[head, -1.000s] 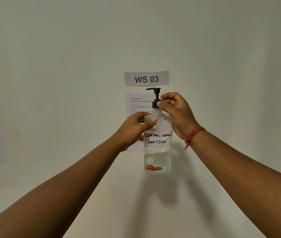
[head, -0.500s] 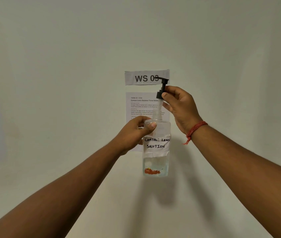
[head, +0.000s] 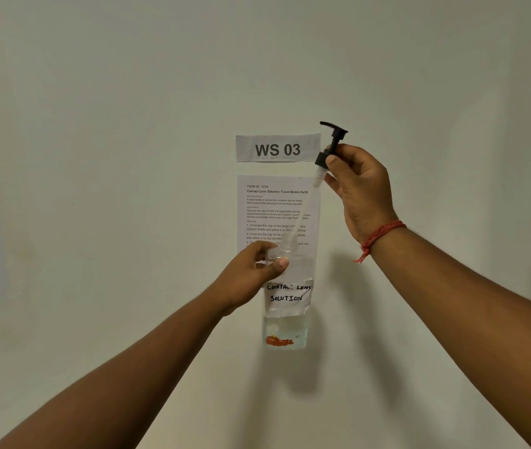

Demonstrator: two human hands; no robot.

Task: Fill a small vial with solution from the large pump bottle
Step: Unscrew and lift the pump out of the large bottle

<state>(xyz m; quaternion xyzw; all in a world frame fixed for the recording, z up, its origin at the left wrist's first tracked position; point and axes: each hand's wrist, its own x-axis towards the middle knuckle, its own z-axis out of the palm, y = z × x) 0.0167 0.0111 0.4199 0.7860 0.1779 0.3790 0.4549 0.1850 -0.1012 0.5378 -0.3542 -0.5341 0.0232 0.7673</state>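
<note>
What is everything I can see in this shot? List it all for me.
Pump bottle: one, clear with a white handwritten label, centre, held up in front of the wall, a little liquid at its bottom.
Pump head: one, black with a pale dip tube, lifted up and right of the bottle's neck, tube end near the opening.
WS 03 sign: one, white with black letters, on the wall.
Instruction sheet: one, white with small print, below the sign.
Wall: pale, fills the background.
Wrist thread: one, red, on the right wrist.
Left hand: grip around the bottle's shoulder.
Right hand: pinching the pump head's collar.
</note>
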